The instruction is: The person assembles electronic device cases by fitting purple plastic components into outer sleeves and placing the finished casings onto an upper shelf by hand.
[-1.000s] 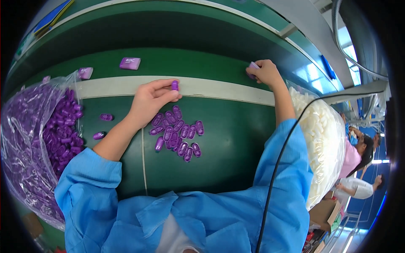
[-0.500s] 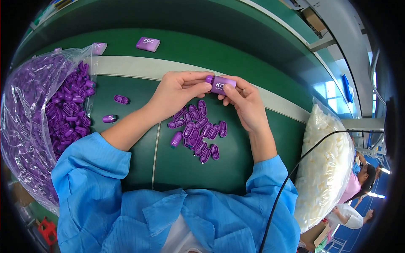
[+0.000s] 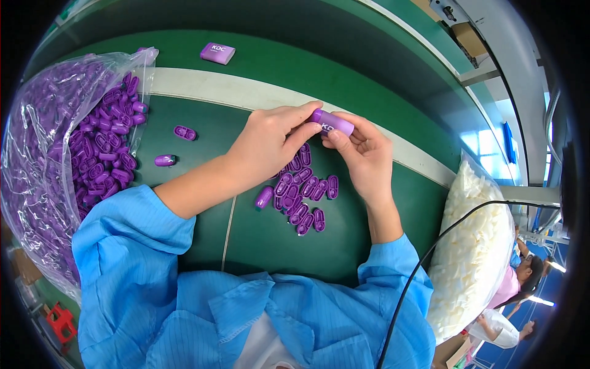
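My right hand (image 3: 367, 150) grips a flat, light purple plastic case (image 3: 339, 125) with white print, thumb on its near face. My left hand (image 3: 267, 142) pinches a darker purple cap (image 3: 316, 115) at the case's left end. Cap and case meet with no gap that I can see. Below the hands lies a cluster of small purple oval caps (image 3: 301, 190), several with their hollow side up; the left wrist hides part of it. One more cap (image 3: 264, 197) lies on its side at the cluster's left edge.
A large clear bag (image 3: 43, 154) full of purple caps spills open at left. Two loose caps (image 3: 185, 133) lie near it. Beyond the pale strip sits another purple case (image 3: 218, 53). At right stands a bag of cream-coloured pieces (image 3: 470, 246), with a black cable (image 3: 424, 261) before it.
The dark gap between the cap and the case has closed. Both hands have shifted slightly right and the case tilts more. The whole view has shifted a little.
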A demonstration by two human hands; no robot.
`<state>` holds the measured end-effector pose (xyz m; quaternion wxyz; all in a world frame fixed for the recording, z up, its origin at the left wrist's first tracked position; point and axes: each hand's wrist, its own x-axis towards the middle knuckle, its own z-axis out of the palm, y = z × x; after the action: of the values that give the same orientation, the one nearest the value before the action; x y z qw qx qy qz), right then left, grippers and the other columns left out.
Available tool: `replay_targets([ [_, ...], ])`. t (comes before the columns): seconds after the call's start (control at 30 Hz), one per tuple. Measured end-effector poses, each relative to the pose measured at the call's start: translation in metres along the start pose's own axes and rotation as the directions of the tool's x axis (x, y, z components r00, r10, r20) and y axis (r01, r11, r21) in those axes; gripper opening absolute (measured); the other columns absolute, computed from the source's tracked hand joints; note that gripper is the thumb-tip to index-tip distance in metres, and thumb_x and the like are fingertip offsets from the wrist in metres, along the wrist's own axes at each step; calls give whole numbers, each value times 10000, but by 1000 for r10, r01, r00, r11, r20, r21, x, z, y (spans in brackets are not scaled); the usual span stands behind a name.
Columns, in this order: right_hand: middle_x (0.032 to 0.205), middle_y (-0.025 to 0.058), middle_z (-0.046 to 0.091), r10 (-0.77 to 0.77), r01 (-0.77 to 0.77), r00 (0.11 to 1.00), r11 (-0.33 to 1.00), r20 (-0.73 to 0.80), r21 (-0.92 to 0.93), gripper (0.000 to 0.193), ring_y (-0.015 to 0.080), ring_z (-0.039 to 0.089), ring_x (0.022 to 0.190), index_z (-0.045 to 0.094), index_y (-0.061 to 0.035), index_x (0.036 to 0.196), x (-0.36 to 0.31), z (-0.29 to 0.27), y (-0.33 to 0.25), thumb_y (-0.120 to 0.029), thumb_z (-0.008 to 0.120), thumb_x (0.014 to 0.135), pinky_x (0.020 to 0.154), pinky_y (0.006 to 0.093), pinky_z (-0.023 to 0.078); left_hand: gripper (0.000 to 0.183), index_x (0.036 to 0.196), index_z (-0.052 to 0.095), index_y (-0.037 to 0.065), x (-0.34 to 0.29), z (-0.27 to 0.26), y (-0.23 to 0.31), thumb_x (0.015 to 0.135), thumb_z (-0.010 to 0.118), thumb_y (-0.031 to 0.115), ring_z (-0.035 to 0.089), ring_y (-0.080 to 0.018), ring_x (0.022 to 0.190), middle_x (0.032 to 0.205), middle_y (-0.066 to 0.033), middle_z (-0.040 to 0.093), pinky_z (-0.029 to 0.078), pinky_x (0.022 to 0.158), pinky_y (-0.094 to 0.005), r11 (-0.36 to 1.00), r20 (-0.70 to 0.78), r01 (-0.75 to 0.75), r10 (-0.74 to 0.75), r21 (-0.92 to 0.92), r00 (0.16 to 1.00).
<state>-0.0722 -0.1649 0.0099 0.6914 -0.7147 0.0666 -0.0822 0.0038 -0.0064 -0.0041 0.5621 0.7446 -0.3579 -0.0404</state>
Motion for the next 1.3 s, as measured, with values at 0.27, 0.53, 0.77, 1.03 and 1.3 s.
replay_targets([
  [0.27,975,119,626,-9,8,999,1000,31,23,283,140,615,848,549,66,1116,2,-3,-1,4,602,845,779,247,518,231,1041,632,-3,0,-1,-4,842,611,112,618,-248,594,754,-173,641,483,547,-294,993,-94,-105,100,-46,991],
  [0.53,935,108,639,-53,54,998,998,39,-21,246,128,621,811,576,56,1078,0,-2,-2,-2,608,840,748,239,520,242,1087,600,2,-3,-4,-1,861,574,86,638,-278,680,820,-180,641,497,593,-322,988,-24,-144,145,50,989],
  [0.77,812,106,669,-114,93,991,964,-72,-249,228,114,649,719,604,29,1035,-7,15,6,-18,640,814,646,230,523,361,1206,415,-37,-21,11,3,861,505,19,610,-362,785,933,-216,595,500,634,-391,951,-40,-133,150,281,988],
  [1.03,832,111,670,-177,140,977,953,-120,-268,223,131,656,742,593,41,1031,-12,21,6,-28,632,823,662,232,523,364,1170,448,-56,-19,4,8,823,537,9,611,-351,714,862,-194,602,502,622,-390,889,51,-173,168,425,985],
  [1.3,913,98,620,45,-44,999,996,9,-81,313,106,579,711,552,57,1100,40,5,17,-151,598,871,622,235,500,287,1101,573,-45,30,-16,-23,858,585,107,650,-188,747,887,-167,660,513,680,-302,994,51,84,-81,-76,995],
])
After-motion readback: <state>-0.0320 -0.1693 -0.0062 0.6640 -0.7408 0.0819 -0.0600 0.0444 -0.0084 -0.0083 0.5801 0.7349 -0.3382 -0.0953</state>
